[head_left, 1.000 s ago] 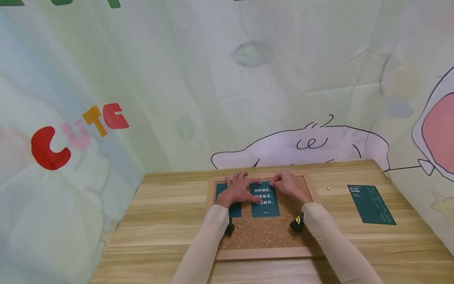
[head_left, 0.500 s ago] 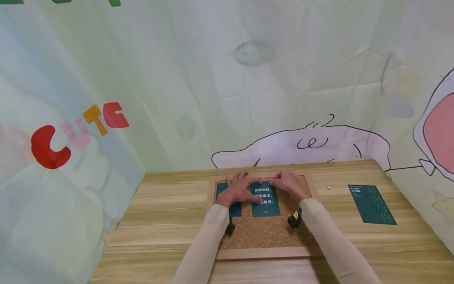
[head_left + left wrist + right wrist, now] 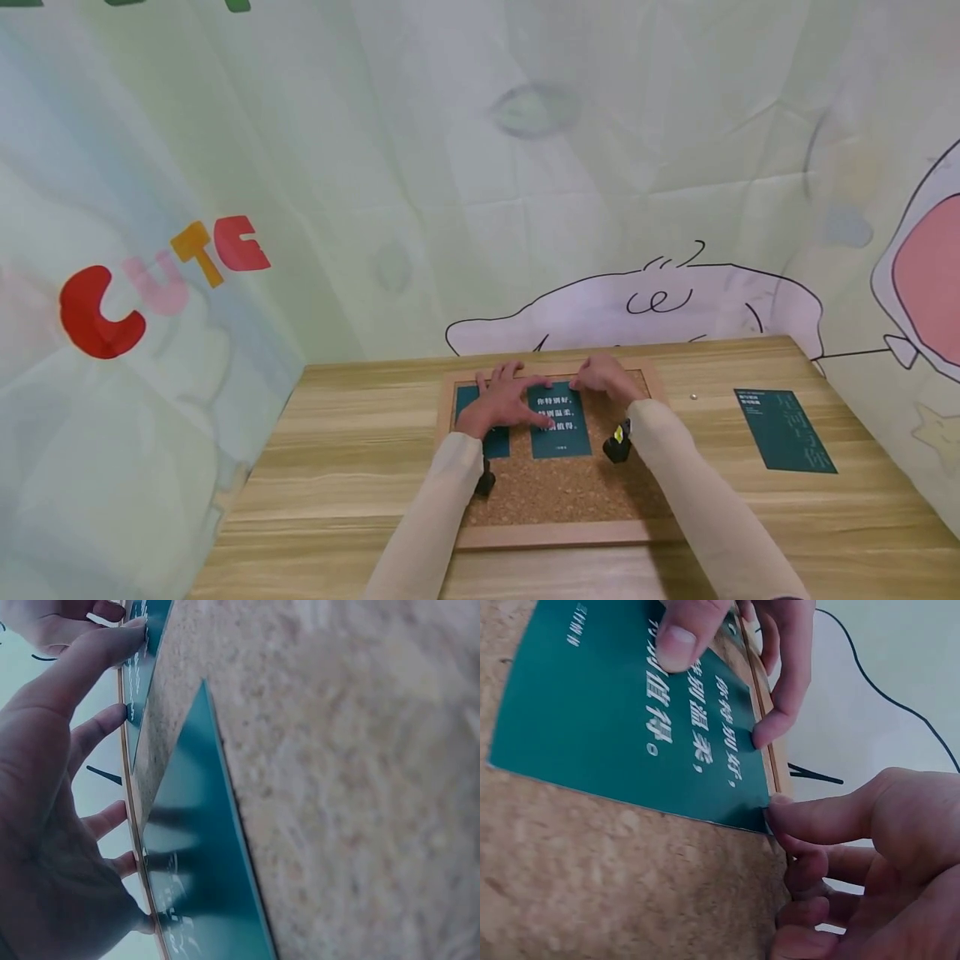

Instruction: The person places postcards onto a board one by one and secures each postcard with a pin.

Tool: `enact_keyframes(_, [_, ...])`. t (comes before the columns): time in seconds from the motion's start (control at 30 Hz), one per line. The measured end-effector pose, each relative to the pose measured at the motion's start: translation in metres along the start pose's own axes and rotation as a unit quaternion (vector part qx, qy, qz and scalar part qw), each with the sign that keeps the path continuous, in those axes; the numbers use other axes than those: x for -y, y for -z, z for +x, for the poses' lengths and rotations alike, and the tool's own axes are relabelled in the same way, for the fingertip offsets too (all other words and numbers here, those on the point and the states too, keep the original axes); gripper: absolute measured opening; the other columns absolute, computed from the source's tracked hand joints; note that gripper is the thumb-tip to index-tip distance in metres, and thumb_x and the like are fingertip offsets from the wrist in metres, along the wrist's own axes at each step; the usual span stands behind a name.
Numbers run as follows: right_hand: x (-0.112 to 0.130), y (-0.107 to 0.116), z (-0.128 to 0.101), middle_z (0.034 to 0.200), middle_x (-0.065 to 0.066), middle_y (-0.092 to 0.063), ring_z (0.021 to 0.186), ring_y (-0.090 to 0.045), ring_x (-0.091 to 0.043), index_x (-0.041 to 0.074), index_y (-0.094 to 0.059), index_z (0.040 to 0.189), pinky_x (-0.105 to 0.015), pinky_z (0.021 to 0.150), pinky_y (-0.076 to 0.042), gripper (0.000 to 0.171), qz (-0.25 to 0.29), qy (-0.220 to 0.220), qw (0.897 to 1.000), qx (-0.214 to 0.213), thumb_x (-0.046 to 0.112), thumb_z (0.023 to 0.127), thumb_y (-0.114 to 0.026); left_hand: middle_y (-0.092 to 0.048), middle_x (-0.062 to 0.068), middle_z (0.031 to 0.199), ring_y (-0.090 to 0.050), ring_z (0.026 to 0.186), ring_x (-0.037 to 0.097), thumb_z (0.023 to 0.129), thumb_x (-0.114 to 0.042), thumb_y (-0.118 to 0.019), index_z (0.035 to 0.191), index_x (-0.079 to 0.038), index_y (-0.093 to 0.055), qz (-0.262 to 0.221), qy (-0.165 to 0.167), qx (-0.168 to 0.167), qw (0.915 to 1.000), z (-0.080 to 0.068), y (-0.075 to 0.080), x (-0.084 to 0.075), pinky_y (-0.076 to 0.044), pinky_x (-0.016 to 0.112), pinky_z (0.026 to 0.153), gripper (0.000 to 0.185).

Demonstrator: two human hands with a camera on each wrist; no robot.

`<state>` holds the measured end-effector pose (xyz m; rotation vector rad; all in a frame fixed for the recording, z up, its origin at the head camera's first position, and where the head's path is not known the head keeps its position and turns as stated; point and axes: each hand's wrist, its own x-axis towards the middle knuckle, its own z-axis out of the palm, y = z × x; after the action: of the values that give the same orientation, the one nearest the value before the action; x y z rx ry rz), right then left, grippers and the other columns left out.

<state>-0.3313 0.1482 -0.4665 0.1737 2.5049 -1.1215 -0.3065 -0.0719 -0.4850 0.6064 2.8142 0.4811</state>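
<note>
A wood-framed cork board (image 3: pixel 558 492) lies on the table with two teal cards on it. My left hand (image 3: pixel 504 402) lies spread and flat, its palm on the left card (image 3: pixel 471 398) and its fingers (image 3: pixel 694 630) pressing the middle card (image 3: pixel 558 421) with white text. My right hand (image 3: pixel 606 379) sits at that card's far right corner. In the right wrist view one fingertip (image 3: pixel 780 814) touches the corner of the card (image 3: pixel 630 727) while the other fingers curl under. I see nothing held between them. The left wrist view shows my left hand (image 3: pixel 45 787) over the left card (image 3: pixel 195 847).
A third teal card (image 3: pixel 783 431) lies on the wooden table (image 3: pixel 337 467) to the right of the board. A small round pin (image 3: pixel 693 397) sits between it and the board. A printed cloth backdrop (image 3: pixel 480 167) rises just behind the table's far edge.
My right wrist has shifted a little forward and left over the cork. Both hands stay on the cards, which have not moved.
</note>
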Motion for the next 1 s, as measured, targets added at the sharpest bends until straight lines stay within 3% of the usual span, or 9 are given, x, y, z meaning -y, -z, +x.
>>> enact_keyframes(0.13, [0.005, 0.004, 0.005, 0.104, -0.017, -0.061, 0.101, -0.055, -0.033, -0.003, -0.069, 0.106, -0.046, 0.091, -0.046, 0.02, -0.024, -0.003, 1.0, 0.015, 0.012, 0.095, -0.073, -0.029, 0.01, 0.165, -0.022, 0.15, 0.036, 0.079, -0.066, -0.081, 0.145, -0.041, -0.059, -0.002, 0.0, -0.002, 1.0, 0.0, 0.0, 0.0, -0.007, 0.07, 0.114, 0.074])
enact_keyframes(0.27, [0.008, 0.005, 0.011, 0.091, -0.013, -0.059, 0.092, -0.055, -0.03, 0.0, -0.07, 0.09, -0.04, 0.078, -0.045, 0.012, -0.04, -0.006, 0.999, 0.023, 0.01, 0.094, -0.074, -0.029, 0.009, 0.165, -0.022, 0.15, 0.036, 0.079, -0.066, -0.081, 0.145, -0.041, -0.059, -0.005, 0.002, -0.004, 1.0, 0.0, 0.0, 0.0, -0.006, 0.07, 0.114, 0.074])
enact_keyframes(0.47, [0.012, 0.007, 0.018, 0.085, -0.011, -0.057, 0.087, -0.055, -0.029, 0.004, -0.069, 0.074, -0.037, 0.069, -0.043, 0.021, -0.044, -0.022, 0.998, 0.038, 0.008, 0.093, -0.076, -0.029, 0.009, 0.165, -0.022, 0.15, 0.036, 0.079, -0.066, -0.081, 0.144, -0.041, -0.059, -0.002, 0.003, -0.004, 1.0, 0.0, 0.0, 0.001, -0.008, 0.07, 0.113, 0.073])
enact_keyframes(0.7, [0.018, 0.008, 0.028, 0.084, -0.009, -0.055, 0.084, -0.055, -0.027, 0.005, -0.072, 0.083, -0.034, 0.061, -0.041, 0.014, -0.069, -0.058, 0.995, 0.043, 0.012, 0.095, -0.076, -0.029, 0.009, 0.165, -0.022, 0.15, 0.036, 0.079, -0.067, -0.081, 0.144, -0.043, -0.059, -0.001, 0.004, -0.006, 1.0, 0.0, 0.0, 0.002, -0.008, 0.069, 0.114, 0.073])
enact_keyframes(0.87, [0.02, 0.007, 0.033, 0.09, -0.01, -0.058, 0.087, -0.057, -0.028, 0.003, -0.074, 0.094, -0.035, 0.064, -0.046, 0.012, -0.085, -0.074, 0.993, 0.043, 0.015, 0.095, -0.078, -0.03, 0.009, 0.164, -0.023, 0.149, 0.036, 0.079, -0.067, -0.081, 0.144, -0.042, -0.059, -0.005, 0.0, -0.01, 0.9999, 0.0, -0.001, 0.002, -0.008, 0.07, 0.113, 0.073])
enact_keyframes(1.0, [0.018, 0.007, 0.034, 0.091, -0.01, -0.06, 0.088, -0.058, -0.028, 0.004, -0.075, 0.095, -0.036, 0.065, -0.048, 0.014, -0.097, -0.081, 0.991, 0.04, 0.018, 0.094, -0.079, -0.03, 0.009, 0.164, -0.024, 0.149, 0.036, 0.079, -0.067, -0.08, 0.144, -0.041, -0.06, -0.006, -0.004, -0.01, 0.9999, -0.001, -0.002, 0.002, -0.008, 0.07, 0.114, 0.073])
